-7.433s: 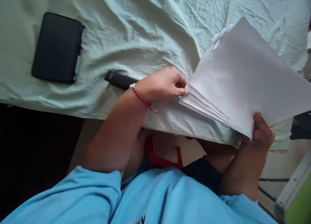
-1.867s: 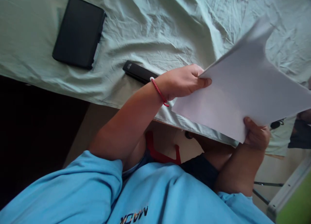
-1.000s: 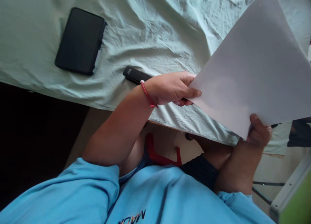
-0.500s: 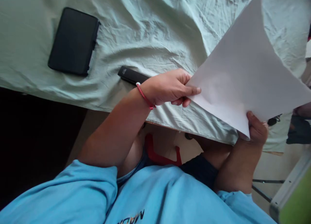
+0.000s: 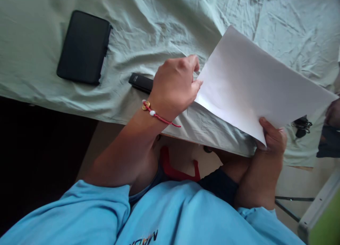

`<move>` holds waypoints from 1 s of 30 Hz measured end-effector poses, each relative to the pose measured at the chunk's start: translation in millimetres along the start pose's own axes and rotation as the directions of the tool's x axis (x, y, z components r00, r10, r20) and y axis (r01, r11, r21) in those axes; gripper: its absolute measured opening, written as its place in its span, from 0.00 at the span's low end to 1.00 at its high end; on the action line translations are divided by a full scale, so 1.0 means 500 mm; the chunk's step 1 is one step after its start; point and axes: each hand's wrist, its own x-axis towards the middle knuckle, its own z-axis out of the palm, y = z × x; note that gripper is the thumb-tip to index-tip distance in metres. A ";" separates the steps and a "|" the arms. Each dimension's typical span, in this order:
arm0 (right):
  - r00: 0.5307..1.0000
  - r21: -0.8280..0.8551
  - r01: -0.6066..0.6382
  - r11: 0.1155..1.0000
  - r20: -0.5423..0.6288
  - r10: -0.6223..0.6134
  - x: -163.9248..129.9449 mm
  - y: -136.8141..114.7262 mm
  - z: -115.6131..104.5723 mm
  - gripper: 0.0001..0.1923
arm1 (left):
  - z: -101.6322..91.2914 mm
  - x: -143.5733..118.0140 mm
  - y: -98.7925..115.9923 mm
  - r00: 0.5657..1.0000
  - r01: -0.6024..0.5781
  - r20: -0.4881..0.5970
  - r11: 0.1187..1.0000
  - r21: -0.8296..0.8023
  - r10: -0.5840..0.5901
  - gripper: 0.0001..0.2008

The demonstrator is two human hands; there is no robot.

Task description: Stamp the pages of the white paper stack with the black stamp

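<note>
Over the near edge of the cloth (image 5: 127, 35), toward the right of the view, the paper (image 5: 247, 78) slants with one corner pointing away from the person; how many sheets there are cannot be told. At its near edge the right hand (image 5: 275, 140) grips it, thumb flat on top and the other fingers underneath, the forearm coming straight up from the lap. At its left corner is the left hand (image 5: 174, 83), back upward, wrist bent, forefinger hooked and thumb tip against the edge; whether it pinches the paper cannot be told. Half a second ago that thumb lay flat on the sheet and the far corner reached the top of the view; now the paper sits lower and the left hand has rolled over, bringing a gold bead of the bracelet (image 5: 159, 117) into sight. Just beyond the left wrist, partly covered, lies the black bar (image 5: 140, 82). The black case (image 5: 83, 46) rests farther left, unmoved on the cloth. Beside the right hand a small dark bunch (image 5: 302, 126) shows more fully than before.
</note>
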 end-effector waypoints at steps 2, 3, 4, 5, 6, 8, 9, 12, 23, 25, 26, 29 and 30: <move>0.999 -0.016 0.018 1.000 0.030 -0.018 -0.001 0.006 0.006 0.35 | 0.003 0.011 -0.015 0.996 -0.020 -0.093 0.993 -0.116 0.009 0.08; 0.999 -0.019 0.035 0.999 0.042 -0.034 -0.002 0.009 0.009 0.34 | 0.007 0.018 -0.023 0.989 -0.035 -0.145 0.984 -0.177 0.009 0.06; 0.998 -0.023 0.041 0.999 0.045 -0.040 -0.003 0.011 0.012 0.34 | 0.012 0.025 -0.032 0.984 -0.058 -0.180 0.971 -0.233 0.016 0.05; 0.998 -0.031 0.041 0.999 0.043 -0.039 -0.004 0.012 0.014 0.33 | 0.018 0.033 -0.041 0.971 -0.075 -0.238 0.957 -0.282 0.006 0.03; 0.999 -0.044 0.036 0.998 0.041 -0.034 -0.006 0.012 0.017 0.32 | 0.024 0.042 -0.049 0.969 -0.096 -0.247 0.938 -0.332 0.012 0.03; 0.999 -0.069 0.029 0.997 0.040 -0.026 -0.010 0.010 0.021 0.31 | 0.035 0.059 -0.064 0.934 -0.129 -0.355 0.890 -0.437 -0.039 0.07; 0.999 -0.076 0.028 0.997 0.042 -0.025 -0.012 0.009 0.023 0.29 | 0.039 0.066 -0.070 0.934 -0.146 -0.356 0.861 -0.488 -0.044 0.08; 0.998 -0.080 0.034 0.996 0.047 -0.031 -0.019 0.004 0.028 0.27 | 0.041 0.079 -0.080 0.930 -0.160 -0.363 0.812 -0.561 -0.067 0.10; 0.999 -0.166 -0.007 0.986 0.049 0.015 -0.056 -0.011 0.048 0.27 | 0.025 0.078 -0.080 0.952 -0.086 -0.290 0.828 -0.555 -0.095 0.09; 0.997 -0.161 -0.013 0.987 0.067 0.024 -0.060 -0.013 0.051 0.27 | 0.018 0.079 -0.085 0.958 -0.057 -0.276 0.889 -0.455 -0.080 0.09; 0.997 -0.157 -0.014 0.988 0.075 0.026 -0.062 -0.013 0.052 0.27 | 0.013 0.078 -0.087 0.957 -0.042 -0.279 0.918 -0.394 -0.076 0.08; 0.996 -0.161 -0.006 0.987 0.090 0.021 -0.064 -0.013 0.051 0.26 | 0.002 0.075 -0.092 0.961 0.005 -0.266 0.974 -0.228 -0.068 0.08; 0.996 -0.171 -0.002 0.985 0.089 0.018 -0.064 -0.014 0.051 0.26 | -0.001 0.073 -0.093 0.966 0.019 -0.249 0.983 -0.181 -0.064 0.10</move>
